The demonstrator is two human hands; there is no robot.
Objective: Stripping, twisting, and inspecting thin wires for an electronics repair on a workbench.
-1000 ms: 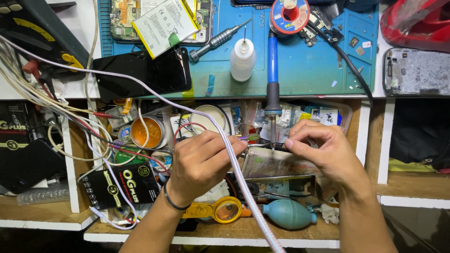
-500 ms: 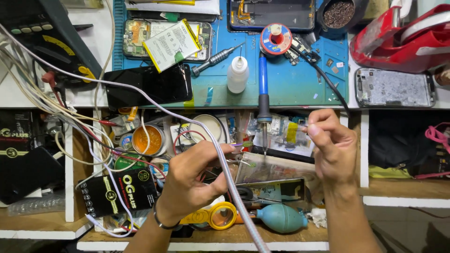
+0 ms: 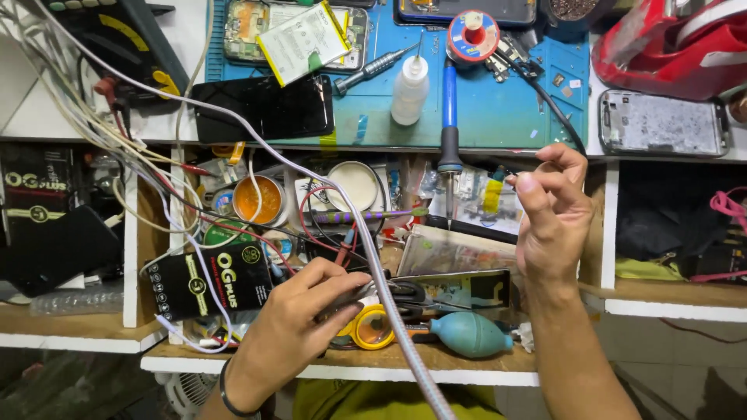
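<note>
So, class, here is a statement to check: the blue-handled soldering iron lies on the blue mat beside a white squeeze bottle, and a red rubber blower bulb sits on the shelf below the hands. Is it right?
One thing is wrong: the blower bulb is teal, not red. The head view shows it on the wooden shelf below the hands. The rest stands: the blue-handled soldering iron lies on the blue mat beside the white squeeze bottle.

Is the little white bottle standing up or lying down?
Standing up. The white bottle sits on its base on the blue mat, its thin nozzle pointing up, beside the blue soldering iron.
</note>
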